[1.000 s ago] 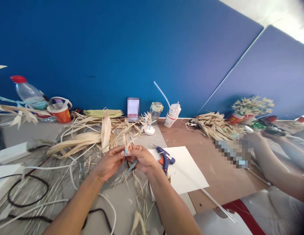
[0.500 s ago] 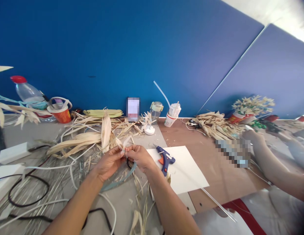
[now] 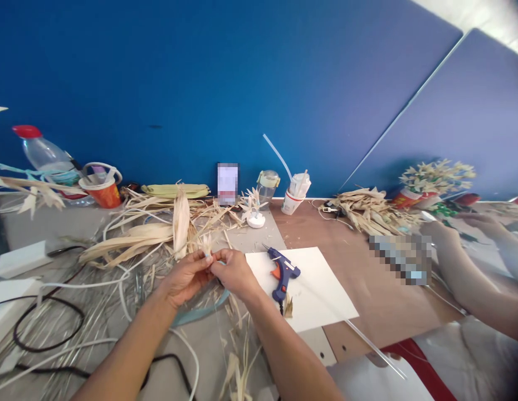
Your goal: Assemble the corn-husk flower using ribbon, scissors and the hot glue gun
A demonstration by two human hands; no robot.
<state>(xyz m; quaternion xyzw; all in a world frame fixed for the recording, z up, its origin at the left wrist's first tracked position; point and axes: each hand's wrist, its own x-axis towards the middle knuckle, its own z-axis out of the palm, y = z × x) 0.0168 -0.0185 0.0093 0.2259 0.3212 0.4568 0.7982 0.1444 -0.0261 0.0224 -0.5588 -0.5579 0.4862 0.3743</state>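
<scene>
Obs. from the side: the pale blue tape (image 3: 200, 316) has swung out into a wider arc under the wrists, and the R hand (image 3: 234, 273) has curled in tighter; the spread between the hands is small. L hand (image 3: 187, 281): fingers bent, thumb and fingertips pinched on the base of a small husk flower (image 3: 206, 245), petals up. R hand: mostly closed, thumb against bent forefinger, right beside the L fingertips at the flower's base; appears to have the tape, but the contact pt. is hidden by the fingers, so can't confirm. Tape curves loosely, so I'd judge little pull on it, w/ control resting on the fingertips. Flower is held over the grey table (image 3: 159, 334), just in front of the upright corn husk (image 3: 181, 225). To the R, a blue glue gun (image 3: 286, 273) lies on a white sheet (image 3: 326, 303), no hand on it. Behind: a finished-looking flower in a white base (image 3: 255, 221), a lidded clear jar (image 3: 267, 186) and a white-and-red cup (image 3: 291, 203) near the blue partition (image 3: 179, 83). Far R, a co-worker's hand (image 3: 440, 239) is at the brown tabletop (image 3: 351, 267), well apart from this pair. White cable (image 3: 92, 285) and loose husk strips (image 3: 238, 367) lie close to the forearms; snag risk, my view.
</scene>
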